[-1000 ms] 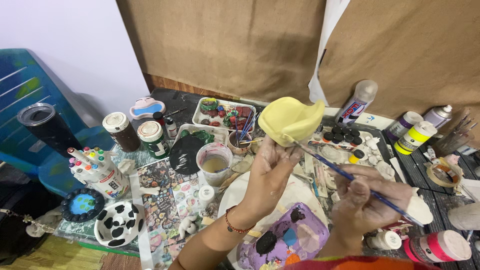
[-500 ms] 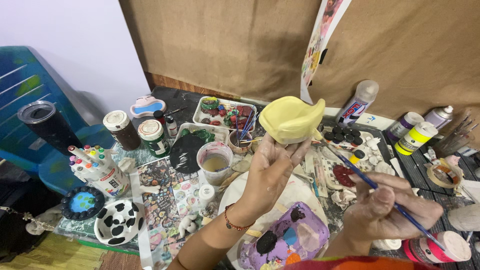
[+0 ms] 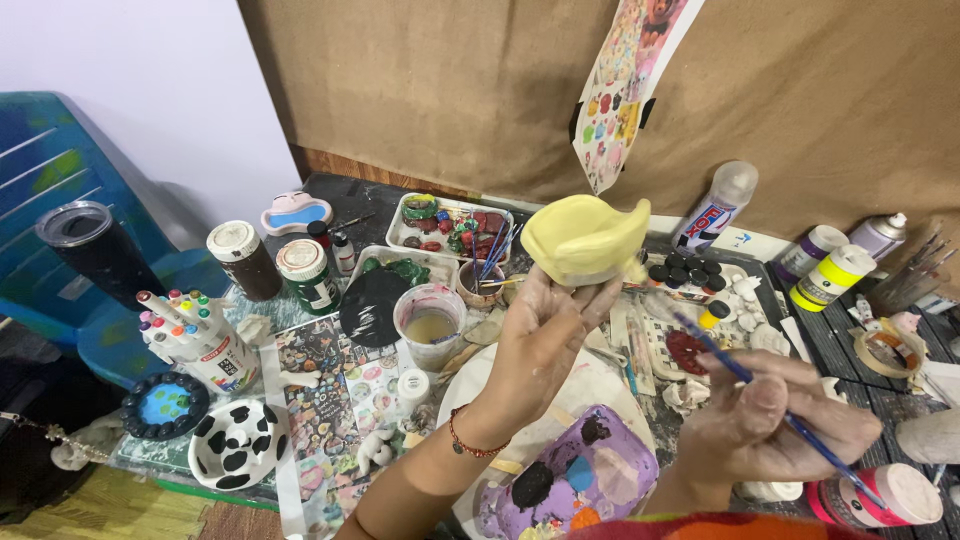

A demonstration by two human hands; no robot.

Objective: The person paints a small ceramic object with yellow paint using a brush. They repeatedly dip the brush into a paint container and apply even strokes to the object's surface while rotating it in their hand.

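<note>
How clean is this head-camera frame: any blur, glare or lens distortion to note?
Head view: evenly lit and soft, no hard glare; the yellow clay piece in the left hand is sharp; the right hand and its blue brush look slightly soft; wide-lens bending shows at the edges, where the black tumbler leans outward; only faint shadows under the jars.
</note>
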